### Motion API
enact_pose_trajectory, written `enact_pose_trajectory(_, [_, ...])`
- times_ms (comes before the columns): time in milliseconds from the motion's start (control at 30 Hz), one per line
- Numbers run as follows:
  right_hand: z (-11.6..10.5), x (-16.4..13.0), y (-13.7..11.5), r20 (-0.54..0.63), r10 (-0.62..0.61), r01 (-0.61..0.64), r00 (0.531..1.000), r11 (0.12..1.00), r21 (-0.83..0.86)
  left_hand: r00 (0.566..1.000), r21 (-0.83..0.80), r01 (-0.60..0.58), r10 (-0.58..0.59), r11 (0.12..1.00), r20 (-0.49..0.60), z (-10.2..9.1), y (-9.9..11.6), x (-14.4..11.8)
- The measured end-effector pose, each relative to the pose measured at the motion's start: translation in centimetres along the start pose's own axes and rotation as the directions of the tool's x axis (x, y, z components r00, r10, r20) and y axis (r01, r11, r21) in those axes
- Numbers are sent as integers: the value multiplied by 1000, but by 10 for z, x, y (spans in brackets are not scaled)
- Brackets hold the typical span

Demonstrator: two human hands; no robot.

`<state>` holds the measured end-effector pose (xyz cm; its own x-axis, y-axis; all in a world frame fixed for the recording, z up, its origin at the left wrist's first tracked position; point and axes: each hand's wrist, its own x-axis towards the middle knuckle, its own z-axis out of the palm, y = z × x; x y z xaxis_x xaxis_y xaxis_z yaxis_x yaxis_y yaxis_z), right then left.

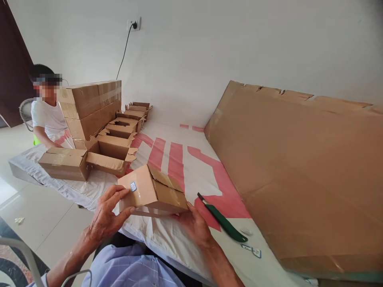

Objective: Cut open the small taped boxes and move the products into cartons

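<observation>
Box [153, 192] being held near the surface's [196, 175] front edge
Fingers of the left hand [104, 211] are gripping its labelled end, those of the right hand [196, 226] its opposite corner; slackening risks a drop. A green-handled tool [226, 223] is lying beside the latter, risking nicks if sharp.

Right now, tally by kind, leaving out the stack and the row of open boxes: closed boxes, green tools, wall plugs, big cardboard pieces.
Closed boxes: 2 (held box, box beside the stack)
Green tool: 1
Black wall plug: 1
Big cardboard piece: 1
Total: 5
</observation>
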<state>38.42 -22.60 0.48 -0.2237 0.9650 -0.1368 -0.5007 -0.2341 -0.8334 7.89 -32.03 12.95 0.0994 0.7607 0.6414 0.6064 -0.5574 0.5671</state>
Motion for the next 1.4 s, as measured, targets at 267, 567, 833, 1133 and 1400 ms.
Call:
enact_pose_trajectory(267, [-1,-9,-16,24,-33,36,999,993,-115,966,-240,223,-247,945,-75,17,-10,0])
enact_pose_trajectory(567, [-3,-11,-14,-8,-40,39,999,984,-172,925,-365,331,-375,870,-57,25,-21,4])
enact_pose_trajectory(833, [-1,-14,-16,24,-29,32,999,992,-121,940,-347,278,-328,896,-94,27,-17,2])
enact_pose_trajectory(1133, [-3,-15,-13,18,-43,45,999,987,-155,968,-209,171,-204,963,-148,27,-11,0])
enact_pose_trajectory(1400, [6,-18,-18,43,-64,72,997,977,-200,988,-5,33,-33,999,-152,27,-1,-4])
